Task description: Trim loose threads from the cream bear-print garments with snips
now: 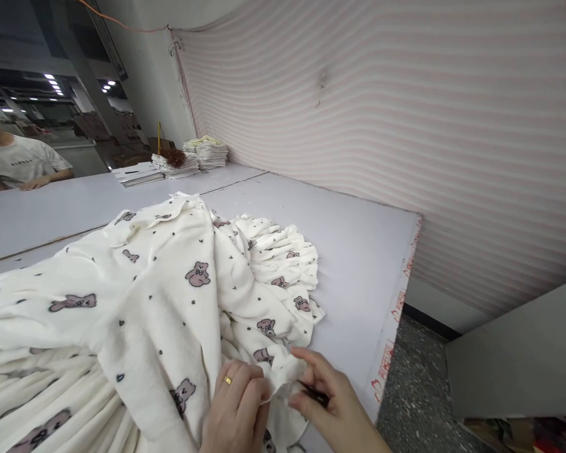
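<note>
A white plush garment (155, 302) printed with brown bears and small dark marks lies heaped over the table. My left hand (238, 406), with a gold ring, is closed on the fabric near the table's front edge. Just to its right, my right hand (330, 402) is curled around small dark thread snips (315, 394); most of the tool is hidden by the fingers. Its fingertips are close to the garment's edge beside my left hand. Gathered ruffles of the garment spread out beyond both hands.
The pale table (353, 251) ends on the right above a speckled floor (419, 384). Folded cloth stacks (207, 154) stand at the far side. A striped pink-and-white sheet (358, 107) hangs behind. At the far left, a person (23, 160) leans on the table.
</note>
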Motion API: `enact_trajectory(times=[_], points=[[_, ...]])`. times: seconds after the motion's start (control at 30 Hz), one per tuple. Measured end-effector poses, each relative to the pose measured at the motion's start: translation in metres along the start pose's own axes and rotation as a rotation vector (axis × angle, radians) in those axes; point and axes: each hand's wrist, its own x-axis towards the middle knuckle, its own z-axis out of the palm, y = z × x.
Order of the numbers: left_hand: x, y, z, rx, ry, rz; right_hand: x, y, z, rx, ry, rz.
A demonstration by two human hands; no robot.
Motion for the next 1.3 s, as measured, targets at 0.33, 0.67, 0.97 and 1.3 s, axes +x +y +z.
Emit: enact_trajectory(times=[0.33,0.67,0.97,1.3], points=[[0.034,-0.016,-0.043,-0.796,-0.247,-0.847,0.063,0.057,-0.033,-0.371,0.276,-0.067],[0.073,-0.016,-0.010,-0.508,-0.571,-0.741,0.038,0.043,-0.009,-0.280,0.129,-0.268],[0.048,-0.015,-0.015,-0.575,-0.317,-0.713,0.022,0.051,0.000,-0.032,0.328,-0.006],[0.001,-0.007,-0.025,0.346,-0.087,-0.204,0.019,0.009,0.012,-0.090,0.222,-0.167]])
